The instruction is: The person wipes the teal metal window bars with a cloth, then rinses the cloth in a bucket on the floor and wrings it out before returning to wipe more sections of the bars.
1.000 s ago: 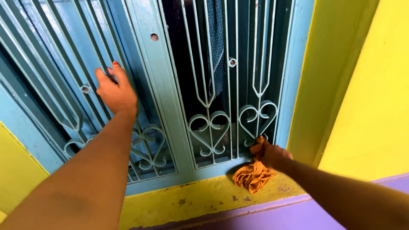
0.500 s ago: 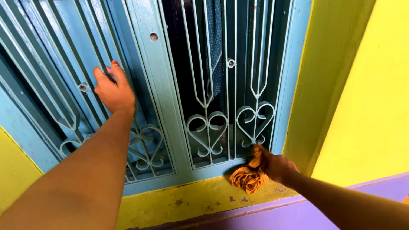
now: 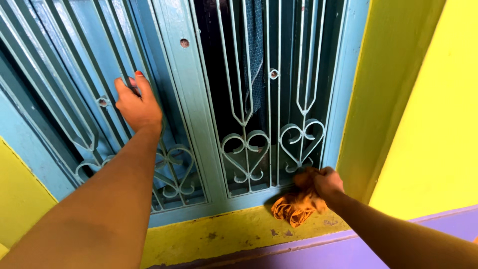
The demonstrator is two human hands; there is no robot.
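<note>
I'm bracing left hand (image 3: 138, 105), fingers curled round bar of pale blue metal window grille (image 3: 247, 144) at 10 o'clock. Right hand (image 3: 323, 182) is clutching crumpled orange cloth (image 3: 296, 205), rubbing grille's bottom corner at 5 o'clock. Yellow sill (image 3: 234, 231) beneath looking grimy; judging wiping partway, upper bars left.

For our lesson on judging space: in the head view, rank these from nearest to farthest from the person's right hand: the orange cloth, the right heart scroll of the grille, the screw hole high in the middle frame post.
1. orange cloth: gripped in the right hand, on the sill.
2. right heart scroll: just above the hand.
3. screw hole: far up and left, on the post.
</note>
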